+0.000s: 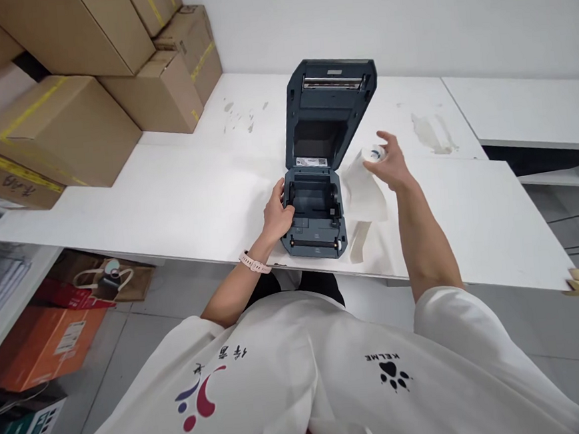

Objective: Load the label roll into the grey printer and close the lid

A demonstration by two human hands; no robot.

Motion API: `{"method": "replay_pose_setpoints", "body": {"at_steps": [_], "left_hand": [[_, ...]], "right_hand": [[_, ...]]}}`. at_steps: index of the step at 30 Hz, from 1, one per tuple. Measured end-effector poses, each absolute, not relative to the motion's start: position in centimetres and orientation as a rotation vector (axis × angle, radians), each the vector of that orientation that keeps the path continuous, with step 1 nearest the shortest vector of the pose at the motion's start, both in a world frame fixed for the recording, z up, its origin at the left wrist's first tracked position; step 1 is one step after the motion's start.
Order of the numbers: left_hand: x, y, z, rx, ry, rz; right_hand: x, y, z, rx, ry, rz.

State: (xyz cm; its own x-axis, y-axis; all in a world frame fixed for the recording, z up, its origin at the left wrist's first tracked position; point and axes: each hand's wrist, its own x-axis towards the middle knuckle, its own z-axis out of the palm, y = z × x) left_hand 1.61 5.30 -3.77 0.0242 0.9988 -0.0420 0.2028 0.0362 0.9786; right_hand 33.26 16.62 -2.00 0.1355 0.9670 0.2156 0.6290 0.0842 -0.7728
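A dark grey label printer point(315, 228) stands on the white table near its front edge, its lid point(331, 110) raised and its inner bay exposed. My left hand point(278, 214) grips the left side of the printer's base, with the thumb over the rim. To the right of the printer, my right hand point(390, 162) is closed around a small roll of white label paper point(372, 153). A loose length of white paper point(368, 194) trails from the roll down toward the table. Close to the front edge lies a separate-looking paper strip point(360, 241).
Cardboard boxes point(62, 128) are stacked on the table's left side against the wall. The white table point(191, 184) bears worn patches. A lower shelf opening point(555, 159) is at the right. Below the table at left sit an orange box point(49, 343) and other packages.
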Motion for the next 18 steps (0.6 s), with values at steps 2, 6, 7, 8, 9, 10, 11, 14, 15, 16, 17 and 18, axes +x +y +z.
{"method": "replay_pose_setpoints", "body": {"at_steps": [2,6,7,8,9,10,11,14,15,16,17,18], "left_hand": [[1.6,5.3,-3.7,1.339,1.342,1.065],[1.7,5.1,-3.3,1.358,1.331,1.069],[1.7,5.1,-3.2,1.360,1.340,1.064],[1.8,5.0,-3.0,1.358,1.350,1.057],[1.8,5.0,-2.9,1.354,1.357,1.050],[1.8,4.9,-2.9,1.350,1.359,1.043],[1.8,4.9,-2.8,1.346,1.356,1.041],[1.9,4.9,-3.0,1.351,1.338,1.062],[1.8,5.0,-3.2,1.350,1.333,1.073],[1.8,5.0,-3.4,1.345,1.328,1.084],[1.8,5.1,-3.6,1.337,1.321,1.095],[1.8,5.2,-3.8,1.328,1.311,1.104]], "right_hand": [[32.9,17.0,-3.1,-1.656,-1.580,0.589],[34.3,16.0,-3.5,-1.585,-1.524,0.672],[35.0,15.2,-3.4,-1.542,-1.486,0.703],[35.7,14.2,-3.5,-1.493,-1.439,0.732],[36.4,13.0,-3.6,-1.440,-1.393,0.763],[36.9,11.7,-3.9,-1.391,-1.359,0.807],[37.3,10.4,-4.3,-1.356,-1.342,0.870],[37.1,7.2,-5.5,-1.392,-1.361,1.128],[36.8,6.4,-5.7,-1.426,-1.364,1.197],[36.4,5.9,-5.6,-1.436,-1.360,1.239],[35.9,5.5,-5.1,-1.406,-1.360,1.255],[35.5,5.2,-4.2,-1.336,-1.374,1.254]]}}
